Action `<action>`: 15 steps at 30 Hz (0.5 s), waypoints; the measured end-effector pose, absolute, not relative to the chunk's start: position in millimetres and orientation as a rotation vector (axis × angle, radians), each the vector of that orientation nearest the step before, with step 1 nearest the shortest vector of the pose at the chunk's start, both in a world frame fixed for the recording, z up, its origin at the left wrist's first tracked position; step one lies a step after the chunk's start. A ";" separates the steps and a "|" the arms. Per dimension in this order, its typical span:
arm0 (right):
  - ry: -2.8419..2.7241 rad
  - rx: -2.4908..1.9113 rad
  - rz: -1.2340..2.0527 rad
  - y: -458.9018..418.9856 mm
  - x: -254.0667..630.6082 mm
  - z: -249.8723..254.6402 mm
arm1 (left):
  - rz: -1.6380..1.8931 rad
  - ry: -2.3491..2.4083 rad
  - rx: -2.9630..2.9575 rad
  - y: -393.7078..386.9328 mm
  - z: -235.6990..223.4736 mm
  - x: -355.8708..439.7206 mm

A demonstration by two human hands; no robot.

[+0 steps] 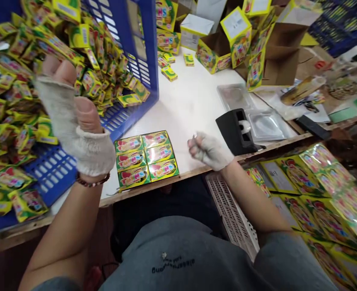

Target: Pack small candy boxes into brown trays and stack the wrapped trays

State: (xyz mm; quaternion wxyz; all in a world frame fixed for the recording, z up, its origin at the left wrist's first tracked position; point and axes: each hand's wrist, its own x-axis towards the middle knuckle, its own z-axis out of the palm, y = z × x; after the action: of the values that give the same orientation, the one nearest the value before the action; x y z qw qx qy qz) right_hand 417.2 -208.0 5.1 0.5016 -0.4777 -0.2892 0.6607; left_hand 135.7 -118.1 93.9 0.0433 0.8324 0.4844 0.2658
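The left hand (75, 117), in a frayed fingerless glove (93, 149), is raised and spread, blurred above the blue plastic crate (152, 52) heaped with yellow sachets (84, 81). The right hand (208, 150) curls shut, fingers pressed together; whether they pinch anything is too small to tell. Six packets (146, 159) lie in a tight block on the white counter (190, 101), near a black dispenser (234, 131).
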 end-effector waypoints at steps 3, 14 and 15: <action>-0.626 -1.157 1.855 -213.0 379.5 -22.7 | 1.219 1.349 2.486 -134.6 105.5 127.9; -0.598 -1.217 1.826 -222.5 365.8 -31.2 | -0.005 1.039 2.884 -113.7 7.2 197.5; -0.590 -1.208 1.823 -222.5 364.6 -31.3 | -0.029 1.037 2.891 -113.1 8.3 196.2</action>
State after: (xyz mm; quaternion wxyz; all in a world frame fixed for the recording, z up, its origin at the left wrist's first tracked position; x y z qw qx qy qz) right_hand 364.6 -222.5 -31.3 0.4244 -0.4830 -0.2360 0.7286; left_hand 196.2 -113.1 8.3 0.0352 0.9407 0.3374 -0.0095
